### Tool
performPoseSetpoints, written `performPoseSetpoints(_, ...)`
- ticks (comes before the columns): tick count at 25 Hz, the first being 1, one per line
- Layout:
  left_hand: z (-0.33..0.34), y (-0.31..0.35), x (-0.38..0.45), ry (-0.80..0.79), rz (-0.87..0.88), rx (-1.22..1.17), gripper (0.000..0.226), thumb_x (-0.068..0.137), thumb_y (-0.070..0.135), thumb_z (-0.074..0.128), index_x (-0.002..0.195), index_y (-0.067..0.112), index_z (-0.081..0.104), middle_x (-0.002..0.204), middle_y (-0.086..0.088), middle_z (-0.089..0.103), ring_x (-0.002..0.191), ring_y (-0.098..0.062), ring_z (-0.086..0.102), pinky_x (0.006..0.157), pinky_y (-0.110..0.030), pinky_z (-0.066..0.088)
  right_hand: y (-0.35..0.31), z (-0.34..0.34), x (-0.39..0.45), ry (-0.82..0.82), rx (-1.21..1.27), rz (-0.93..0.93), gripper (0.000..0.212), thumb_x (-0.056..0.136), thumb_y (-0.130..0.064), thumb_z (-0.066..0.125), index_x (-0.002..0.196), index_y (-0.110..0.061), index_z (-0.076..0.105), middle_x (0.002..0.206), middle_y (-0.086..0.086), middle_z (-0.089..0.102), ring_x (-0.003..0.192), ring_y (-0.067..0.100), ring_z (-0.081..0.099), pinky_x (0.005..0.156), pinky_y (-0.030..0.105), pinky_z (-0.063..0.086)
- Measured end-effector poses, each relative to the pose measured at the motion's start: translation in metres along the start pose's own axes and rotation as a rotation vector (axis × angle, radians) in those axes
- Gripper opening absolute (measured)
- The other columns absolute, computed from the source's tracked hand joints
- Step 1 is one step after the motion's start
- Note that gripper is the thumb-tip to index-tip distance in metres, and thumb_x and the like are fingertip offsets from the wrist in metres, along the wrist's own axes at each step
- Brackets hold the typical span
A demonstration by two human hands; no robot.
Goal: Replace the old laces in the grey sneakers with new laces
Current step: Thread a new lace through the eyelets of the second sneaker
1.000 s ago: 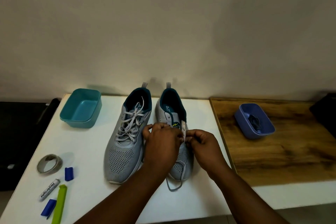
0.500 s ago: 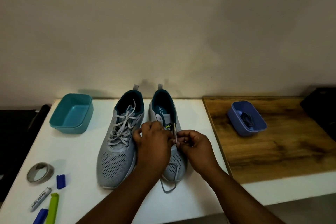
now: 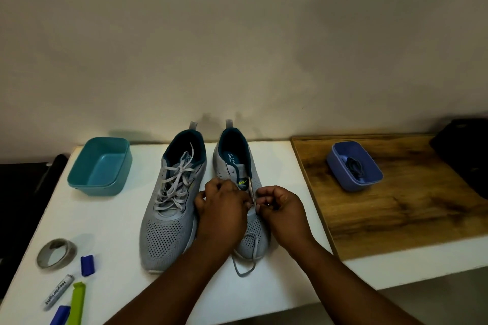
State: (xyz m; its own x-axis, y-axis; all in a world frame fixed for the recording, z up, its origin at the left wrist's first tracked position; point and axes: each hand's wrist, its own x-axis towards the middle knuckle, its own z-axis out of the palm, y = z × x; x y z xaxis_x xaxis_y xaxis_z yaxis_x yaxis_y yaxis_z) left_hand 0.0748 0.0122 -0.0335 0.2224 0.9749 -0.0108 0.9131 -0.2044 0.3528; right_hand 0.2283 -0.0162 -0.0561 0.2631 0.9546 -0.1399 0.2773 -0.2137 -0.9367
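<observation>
Two grey sneakers with teal lining stand side by side on the white table (image 3: 113,224), toes toward me. The left sneaker (image 3: 169,221) is fully laced with a grey lace (image 3: 175,187). On the right sneaker (image 3: 237,163), my left hand (image 3: 224,208) covers the eyelet area with curled fingers. My right hand (image 3: 282,208) pinches a lace at the shoe's right eyelet edge. A loop of grey lace (image 3: 247,264) trails over the toe onto the table. A dark lace bundle (image 3: 355,166) lies in the purple tub (image 3: 369,182).
An empty teal tub (image 3: 99,166) stands at the back left. A tape roll (image 3: 56,253), blue caps (image 3: 87,265), a marker (image 3: 58,291) and a green clip (image 3: 77,303) lie at the front left. A wooden board (image 3: 412,208) covers the right side, with a dark object (image 3: 467,155) at its far corner.
The view has shifted slightly. Both hands stay on the right sneaker's eyelet area, working the lace; the lace loop still hangs past the toe.
</observation>
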Motion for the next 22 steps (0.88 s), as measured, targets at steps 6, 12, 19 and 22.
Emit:
performPoseSetpoints(6,-0.006,0.003,-0.001,0.041,0.067,0.275,0.021,0.095,0.03,0.053,0.109,0.035,0.067,0.121,0.01,0.063,0.126,-0.026,0.041,0.098,-0.05,0.026,-0.002,0.002,-0.003,0.004,-0.071,-0.019,0.031,0.088,-0.003,0.075,0.111,-0.024,0.074,0.09,-0.006,0.076,0.089,0.007,0.072,0.088,0.028,0.059)
performPoseSetpoints(12,0.004,-0.003,0.002,0.064,0.055,0.107,0.013,0.094,0.038,0.058,0.098,0.034,0.07,0.11,0.014,0.069,0.129,-0.019,0.041,0.1,-0.047,0.023,-0.007,0.005,-0.008,0.025,-0.114,-0.049,0.031,0.087,-0.005,0.076,0.112,-0.023,0.075,0.092,-0.009,0.075,0.089,0.001,0.07,0.083,0.018,0.056)
performPoseSetpoints(19,-0.004,-0.009,0.003,0.09,0.112,-0.076,0.024,0.094,0.051,0.053,0.104,0.039,0.071,0.111,0.018,0.071,0.129,-0.015,0.038,0.104,-0.045,0.021,-0.01,-0.003,-0.005,0.02,-0.048,-0.018,0.029,0.084,-0.004,0.078,0.105,-0.022,0.073,0.084,-0.001,0.074,0.083,0.012,0.073,0.084,0.032,0.061)
performPoseSetpoints(22,-0.018,-0.011,-0.003,0.04,0.175,-0.01,0.056,0.082,0.077,0.041,0.12,0.044,0.065,0.124,0.024,0.062,0.134,-0.012,0.035,0.111,-0.05,0.018,-0.019,-0.016,0.002,0.094,0.07,0.036,0.027,0.083,0.004,0.073,0.096,-0.019,0.073,0.083,0.007,0.073,0.081,0.017,0.071,0.081,0.036,0.06)
